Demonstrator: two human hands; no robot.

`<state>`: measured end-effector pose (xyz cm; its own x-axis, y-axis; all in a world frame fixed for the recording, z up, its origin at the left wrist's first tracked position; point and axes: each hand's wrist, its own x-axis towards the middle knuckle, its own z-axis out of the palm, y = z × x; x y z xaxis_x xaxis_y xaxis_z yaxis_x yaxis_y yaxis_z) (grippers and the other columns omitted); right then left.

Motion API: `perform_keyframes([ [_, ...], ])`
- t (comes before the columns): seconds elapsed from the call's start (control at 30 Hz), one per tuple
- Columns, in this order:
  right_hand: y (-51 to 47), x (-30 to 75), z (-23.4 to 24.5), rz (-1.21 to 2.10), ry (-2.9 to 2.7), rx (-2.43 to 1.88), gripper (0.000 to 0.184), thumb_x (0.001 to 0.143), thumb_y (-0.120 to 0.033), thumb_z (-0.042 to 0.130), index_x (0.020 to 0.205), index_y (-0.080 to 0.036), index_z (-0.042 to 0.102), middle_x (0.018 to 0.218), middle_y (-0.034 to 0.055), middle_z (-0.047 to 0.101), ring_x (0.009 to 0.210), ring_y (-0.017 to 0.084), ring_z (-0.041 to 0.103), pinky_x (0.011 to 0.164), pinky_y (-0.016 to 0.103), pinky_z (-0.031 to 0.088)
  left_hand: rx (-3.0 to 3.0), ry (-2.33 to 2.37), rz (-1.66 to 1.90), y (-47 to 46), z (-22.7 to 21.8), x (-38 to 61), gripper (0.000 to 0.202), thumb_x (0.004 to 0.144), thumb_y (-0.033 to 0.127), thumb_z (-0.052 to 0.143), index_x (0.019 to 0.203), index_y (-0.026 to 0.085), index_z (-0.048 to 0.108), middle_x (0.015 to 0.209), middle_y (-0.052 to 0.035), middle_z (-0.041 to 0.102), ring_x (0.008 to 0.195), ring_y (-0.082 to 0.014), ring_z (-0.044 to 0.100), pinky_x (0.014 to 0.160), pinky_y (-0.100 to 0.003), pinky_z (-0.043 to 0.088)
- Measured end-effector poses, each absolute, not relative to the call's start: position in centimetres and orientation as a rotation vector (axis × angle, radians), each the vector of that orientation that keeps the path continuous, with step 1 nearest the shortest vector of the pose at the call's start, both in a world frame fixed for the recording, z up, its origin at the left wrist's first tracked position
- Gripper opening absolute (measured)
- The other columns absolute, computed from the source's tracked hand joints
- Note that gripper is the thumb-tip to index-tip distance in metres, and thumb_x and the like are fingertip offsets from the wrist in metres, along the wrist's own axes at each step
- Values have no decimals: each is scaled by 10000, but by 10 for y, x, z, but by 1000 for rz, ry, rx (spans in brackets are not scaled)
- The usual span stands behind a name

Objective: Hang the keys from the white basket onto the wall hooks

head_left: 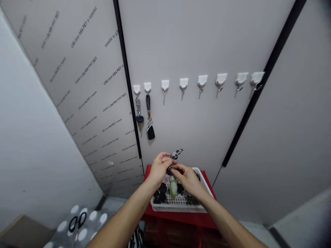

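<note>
Keychain [176, 154] over basket [178, 208] of black, green pieces [173, 188]

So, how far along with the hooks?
Done: a black-headed metal key and a black key fob on a strap hang on the two leftmost white wall hooks. In hand: a grey-and-black keychain between left hand and right hand. Left: six bare hooks; white plastic basket holds dark and green items.

Left hand [159, 168] and right hand [186, 179] hold a keychain [176, 154].
</note>
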<state>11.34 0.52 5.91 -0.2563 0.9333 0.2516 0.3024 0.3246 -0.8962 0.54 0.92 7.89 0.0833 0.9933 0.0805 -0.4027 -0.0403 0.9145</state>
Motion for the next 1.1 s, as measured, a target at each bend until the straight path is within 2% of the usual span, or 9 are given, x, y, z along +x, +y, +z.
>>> perform_keyframes([
  [0.2, 15, 119, 75, 1312, -1241, -1001, 192, 591, -347, 496, 652, -172, 444, 590, -31, 507, 501, 85, 488, 519, 215, 386, 1170, 804, 1265, 9, 79, -6, 261, 517, 143, 566, 761, 143, 474, 698, -6, 555, 639, -83, 495, 622, -199, 359],
  [0.37, 20, 132, 82, 1347, -1038, -969, 235, 561, -355, 532, 665, -185, 409, 594, -35, 486, 454, 87, 496, 428, 192, 358, 1307, 964, 1036, 8, 62, -16, 91, 577, 189, 502, 622, 110, 498, 481, 26, 481, 425, -51, 414, 462, -180, 328],
  [0.47, 21, 137, 80, 1305, -1108, -1002, 230, 579, -373, 505, 656, -182, 403, 575, -24, 485, 465, 105, 500, 426, 204, 358, 1268, 977, 1122, 10, 68, -21, 146, 622, 188, 428, 725, 105, 488, 470, 25, 485, 410, -51, 414, 455, -178, 333],
  [0.53, 23, 140, 78, 1237, -1215, -1069, 222, 596, -381, 481, 641, -175, 409, 552, -17, 485, 481, 114, 499, 449, 218, 368, 1296, 977, 1163, 12, 80, -24, 237, 626, 161, 397, 855, 119, 436, 478, 33, 496, 407, -57, 424, 451, -179, 339],
  [0.6, 25, 140, 79, 1059, -1329, -1141, 216, 609, -378, 464, 630, -167, 424, 565, -5, 497, 536, 126, 503, 512, 239, 385, 1386, 989, 1122, 14, 95, -27, 273, 623, 151, 379, 895, 136, 389, 455, 48, 486, 383, -63, 420, 426, -182, 338],
  [0.7, 22, 134, 83, 802, -1554, -1123, 222, 610, -336, 482, 737, -154, 476, 743, 33, 543, 731, 151, 502, 678, 272, 376, 1593, 1071, 922, 14, 115, -27, 208, 617, 184, 382, 818, 142, 411, 416, 55, 460, 357, -74, 409, 377, -177, 315],
  [0.83, 11, 112, 86, 819, -1825, -976, 290, 614, -248, 502, 887, -160, 461, 867, 46, 542, 829, 148, 480, 758, 278, 349, 1899, 1326, 782, 12, 138, -24, 187, 616, 291, 405, 640, 124, 487, 399, 41, 428, 376, -76, 397, 375, -178, 290],
  [0.93, 10, 99, 91, 862, -1744, -887, 218, 663, -243, 444, 860, -150, 451, 848, 54, 536, 804, 136, 489, 716, 263, 377, 2066, 1416, 880, 13, 157, -25, 211, 589, 317, 449, 526, 121, 494, 395, 47, 390, 391, -58, 350, 385, -175, 254],
  [1.1, 25, 91, 133, 912, -1604, -819, 208, 657, -293, 453, 789, -133, 471, 703, 21, 529, 538, 81, 503, 511, 206, 401, 1884, 1006, 982, 23, 198, -36, 141, 567, 260, 507, 588, 123, 479, 410, 69, 385, 383, -36, 350, 400, -156, 281],
])
